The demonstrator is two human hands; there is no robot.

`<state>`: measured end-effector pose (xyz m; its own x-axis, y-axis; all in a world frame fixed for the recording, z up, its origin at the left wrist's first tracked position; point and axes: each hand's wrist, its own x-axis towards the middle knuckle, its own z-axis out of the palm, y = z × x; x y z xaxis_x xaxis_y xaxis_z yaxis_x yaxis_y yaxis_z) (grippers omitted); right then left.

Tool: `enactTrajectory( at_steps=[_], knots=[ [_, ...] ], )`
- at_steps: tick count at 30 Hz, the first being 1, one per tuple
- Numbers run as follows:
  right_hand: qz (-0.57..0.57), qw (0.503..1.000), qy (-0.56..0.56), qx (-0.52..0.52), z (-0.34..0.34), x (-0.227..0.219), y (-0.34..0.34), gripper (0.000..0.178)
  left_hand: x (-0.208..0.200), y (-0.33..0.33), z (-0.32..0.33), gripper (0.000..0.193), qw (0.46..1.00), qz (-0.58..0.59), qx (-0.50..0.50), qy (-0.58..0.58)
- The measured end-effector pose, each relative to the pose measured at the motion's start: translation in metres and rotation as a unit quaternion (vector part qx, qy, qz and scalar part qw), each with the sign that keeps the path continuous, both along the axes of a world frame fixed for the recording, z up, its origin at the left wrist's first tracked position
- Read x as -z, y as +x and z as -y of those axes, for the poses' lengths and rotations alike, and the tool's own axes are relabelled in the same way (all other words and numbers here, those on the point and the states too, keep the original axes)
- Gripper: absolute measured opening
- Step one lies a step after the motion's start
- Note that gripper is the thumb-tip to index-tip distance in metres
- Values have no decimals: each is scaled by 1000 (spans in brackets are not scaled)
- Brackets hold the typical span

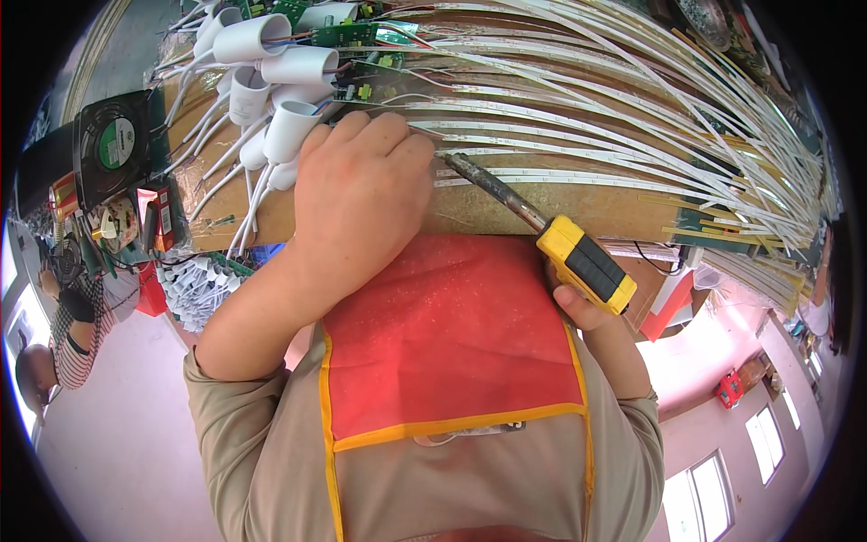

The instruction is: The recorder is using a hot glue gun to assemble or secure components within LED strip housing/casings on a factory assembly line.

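My left hand (361,194) is closed at the near side of the bench, fingers curled forward and pinched together. What it holds is hidden behind the knuckles. It lies between the white plastic cups (291,126) with wires and small green circuit boards (345,36), and the ends of thin white LED strips (578,135). On the right, my right hand (585,310) grips a yellow and black soldering iron (587,266). The iron's dark tip points left and ends close to the left hand's fingers, by the strip ends.
A black fan (116,144) stands at the bench's left, with a small red box (163,221) beside it. Many strips bunch up along the right edge. Below the bench at left sits a pile of white parts (200,294). Another person (68,339) works farther left.
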<state>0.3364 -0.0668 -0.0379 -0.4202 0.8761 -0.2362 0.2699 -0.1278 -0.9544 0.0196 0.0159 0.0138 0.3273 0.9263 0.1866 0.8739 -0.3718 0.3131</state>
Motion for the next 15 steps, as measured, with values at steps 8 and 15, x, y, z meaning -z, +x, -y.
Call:
enactTrajectory(
  at_steps=[8, 15],
  knots=[
    [-50, 999, 17, -11, 0, 4, 2, 31, -1, -1, 0, 8, 1000, -4, 2, -7],
    [-52, 998, 32, 1, -2, 0, -2, 29, -1, -1, -1, 8, 1000, -3, 4, -7]
  ],
)
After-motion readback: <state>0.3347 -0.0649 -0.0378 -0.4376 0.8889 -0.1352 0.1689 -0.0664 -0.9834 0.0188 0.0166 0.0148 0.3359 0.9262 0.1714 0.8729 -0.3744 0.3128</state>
